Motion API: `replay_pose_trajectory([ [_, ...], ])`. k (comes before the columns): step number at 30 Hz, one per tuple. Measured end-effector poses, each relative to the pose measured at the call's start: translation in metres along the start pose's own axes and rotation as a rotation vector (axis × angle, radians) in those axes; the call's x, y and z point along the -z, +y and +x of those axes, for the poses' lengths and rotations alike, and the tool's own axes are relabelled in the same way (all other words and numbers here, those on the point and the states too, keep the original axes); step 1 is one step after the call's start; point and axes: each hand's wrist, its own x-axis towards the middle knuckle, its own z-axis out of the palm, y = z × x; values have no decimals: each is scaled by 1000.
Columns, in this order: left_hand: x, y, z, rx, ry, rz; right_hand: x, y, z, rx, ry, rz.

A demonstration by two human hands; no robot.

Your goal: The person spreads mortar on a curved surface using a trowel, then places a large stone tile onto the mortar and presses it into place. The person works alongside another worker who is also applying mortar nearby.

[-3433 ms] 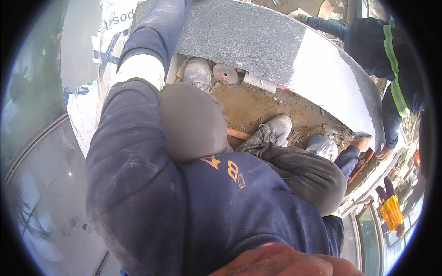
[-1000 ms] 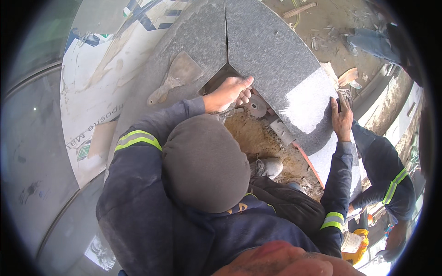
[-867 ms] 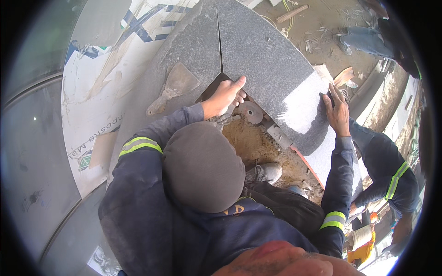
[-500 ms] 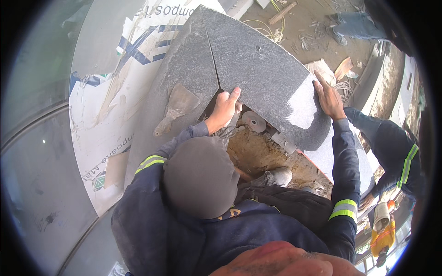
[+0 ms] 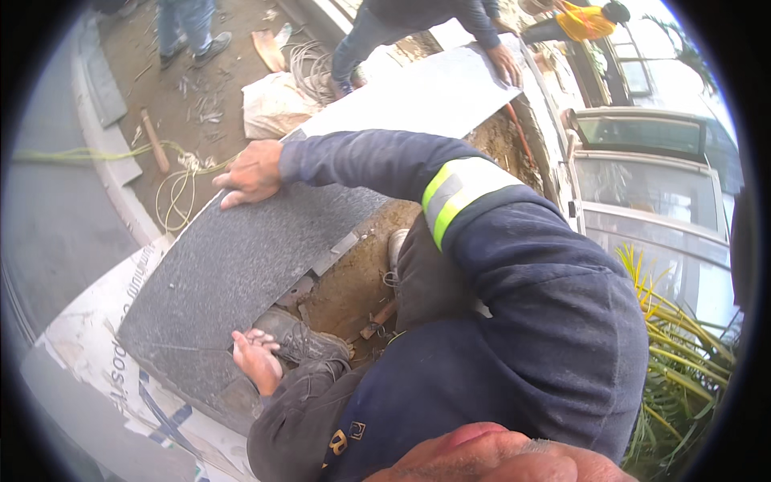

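Observation:
A dark grey stone slab [image 5: 249, 249] lies in front of me, with a thin joint line crossing it near its left end. My right hand [image 5: 253, 173] grips its far edge, thumb on the top face and fingers over the rim. By the slab's near edge, close to the joint, my left hand [image 5: 257, 360] is turned palm up, open, its fingers loosely bent and apart. Whether it touches the stone I cannot tell. A small light grey block [image 5: 334, 254] sits along the near edge, above brown soil. My shoe [image 5: 301, 335] rests just beside the left hand.
A pale slab [image 5: 409, 92] continues beyond my right arm; a co-worker's hand [image 5: 503, 66] rests on its far end. Behind lie a white sack [image 5: 277, 106], coiled cable [image 5: 309, 68], a wooden handle [image 5: 155, 140] and yellow cord [image 5: 183, 197]. A leafy plant [image 5: 675, 361] stands at right.
My view has swung to the right, bringing the co-worker and plant into sight. The left hand has come away from the notch at the joint and opened. My right hand is still on the slab's edge.

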Motion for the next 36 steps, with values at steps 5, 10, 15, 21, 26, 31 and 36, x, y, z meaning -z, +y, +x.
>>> replay_pose_trajectory([
  [5,-7,63,-25,239,-440,720,-5,6,1,54,94,28],
  [10,-85,134,-6,-263,-463,1035,15,24,-12,8,242,66],
  [15,-189,180,43,-769,-570,1393,46,72,-53,-140,297,69],
  [21,-323,149,110,-1085,-699,1730,54,188,-146,-535,577,218],
  [26,-439,70,108,-1336,-799,1724,50,270,-257,-913,934,23],
  [31,-553,2,94,-1289,-782,1630,15,325,-361,-1345,888,-149],
  [36,-652,-45,99,-1309,-735,1604,-7,355,-382,-1401,845,-74],
])
